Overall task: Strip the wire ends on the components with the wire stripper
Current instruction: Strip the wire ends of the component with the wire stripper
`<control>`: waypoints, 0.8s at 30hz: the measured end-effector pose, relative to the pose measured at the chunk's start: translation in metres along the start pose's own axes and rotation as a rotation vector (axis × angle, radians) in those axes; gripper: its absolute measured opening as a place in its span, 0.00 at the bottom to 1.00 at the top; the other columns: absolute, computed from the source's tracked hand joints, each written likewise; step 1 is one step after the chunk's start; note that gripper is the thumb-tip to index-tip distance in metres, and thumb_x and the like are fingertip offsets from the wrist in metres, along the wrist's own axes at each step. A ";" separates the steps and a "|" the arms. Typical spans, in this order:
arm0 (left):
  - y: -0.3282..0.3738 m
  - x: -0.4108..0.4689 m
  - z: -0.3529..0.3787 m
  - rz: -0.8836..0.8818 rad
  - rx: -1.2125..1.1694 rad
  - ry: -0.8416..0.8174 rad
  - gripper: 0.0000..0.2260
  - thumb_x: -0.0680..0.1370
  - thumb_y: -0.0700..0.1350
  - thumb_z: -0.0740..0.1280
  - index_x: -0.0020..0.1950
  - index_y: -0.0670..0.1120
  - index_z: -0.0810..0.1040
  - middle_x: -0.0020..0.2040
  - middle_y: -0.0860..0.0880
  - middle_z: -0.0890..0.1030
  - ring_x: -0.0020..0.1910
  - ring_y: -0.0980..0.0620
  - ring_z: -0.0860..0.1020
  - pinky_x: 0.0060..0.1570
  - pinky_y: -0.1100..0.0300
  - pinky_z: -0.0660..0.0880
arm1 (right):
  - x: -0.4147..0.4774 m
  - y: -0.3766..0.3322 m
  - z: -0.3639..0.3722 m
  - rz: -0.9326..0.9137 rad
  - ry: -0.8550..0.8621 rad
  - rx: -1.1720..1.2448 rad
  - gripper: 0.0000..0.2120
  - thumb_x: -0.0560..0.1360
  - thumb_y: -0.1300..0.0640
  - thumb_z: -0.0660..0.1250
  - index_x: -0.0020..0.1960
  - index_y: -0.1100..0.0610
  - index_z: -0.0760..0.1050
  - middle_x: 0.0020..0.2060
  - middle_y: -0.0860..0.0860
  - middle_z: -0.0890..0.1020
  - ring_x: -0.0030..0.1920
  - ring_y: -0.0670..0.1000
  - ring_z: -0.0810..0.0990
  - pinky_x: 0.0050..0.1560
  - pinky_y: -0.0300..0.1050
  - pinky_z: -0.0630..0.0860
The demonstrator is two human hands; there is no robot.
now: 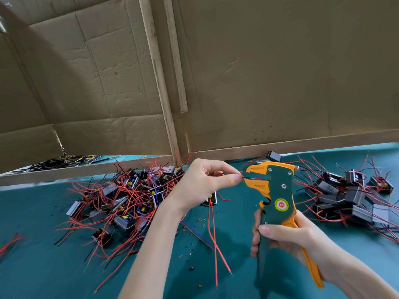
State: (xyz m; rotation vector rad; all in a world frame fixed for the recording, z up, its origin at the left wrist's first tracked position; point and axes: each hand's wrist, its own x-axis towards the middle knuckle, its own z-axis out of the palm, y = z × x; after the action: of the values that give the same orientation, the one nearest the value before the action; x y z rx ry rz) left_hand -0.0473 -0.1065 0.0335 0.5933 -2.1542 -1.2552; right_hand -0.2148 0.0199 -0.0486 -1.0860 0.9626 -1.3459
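Many components left of the stripper look undone, fewer lie right of it; left fingers pinch a wire, right fingers grip it.

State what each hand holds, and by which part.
Left hand pinches a thin wire near its end. Right hand grips the wire stripper by its handles.

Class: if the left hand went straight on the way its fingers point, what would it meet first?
Most likely the orange head of the wire stripper, right beside the left hand, whose fingers pinch a wire fed into it; depth is unconfirmed.
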 end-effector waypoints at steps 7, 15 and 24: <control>0.001 0.002 0.003 0.007 0.007 0.011 0.04 0.75 0.44 0.72 0.41 0.49 0.85 0.39 0.39 0.81 0.38 0.54 0.73 0.39 0.67 0.69 | 0.000 0.000 -0.004 -0.001 0.009 -0.017 0.19 0.63 0.52 0.82 0.45 0.62 0.78 0.37 0.66 0.79 0.40 0.67 0.80 0.44 0.58 0.79; 0.000 0.002 0.005 0.005 -0.018 0.047 0.04 0.75 0.44 0.72 0.41 0.48 0.84 0.40 0.48 0.84 0.41 0.57 0.78 0.45 0.68 0.73 | 0.002 0.001 -0.004 0.001 0.010 -0.016 0.18 0.64 0.53 0.81 0.45 0.62 0.78 0.38 0.66 0.80 0.41 0.68 0.81 0.46 0.59 0.79; 0.001 0.003 0.007 0.017 -0.006 0.052 0.07 0.76 0.45 0.71 0.38 0.53 0.83 0.37 0.55 0.83 0.38 0.60 0.77 0.41 0.72 0.71 | 0.001 0.003 -0.006 0.002 0.007 -0.013 0.19 0.63 0.53 0.82 0.46 0.62 0.79 0.38 0.66 0.80 0.41 0.68 0.81 0.46 0.59 0.79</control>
State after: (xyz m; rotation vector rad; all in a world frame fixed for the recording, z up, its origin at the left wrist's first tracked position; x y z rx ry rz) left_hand -0.0542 -0.1032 0.0326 0.5973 -2.1077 -1.2229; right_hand -0.2200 0.0182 -0.0531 -1.0907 0.9782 -1.3444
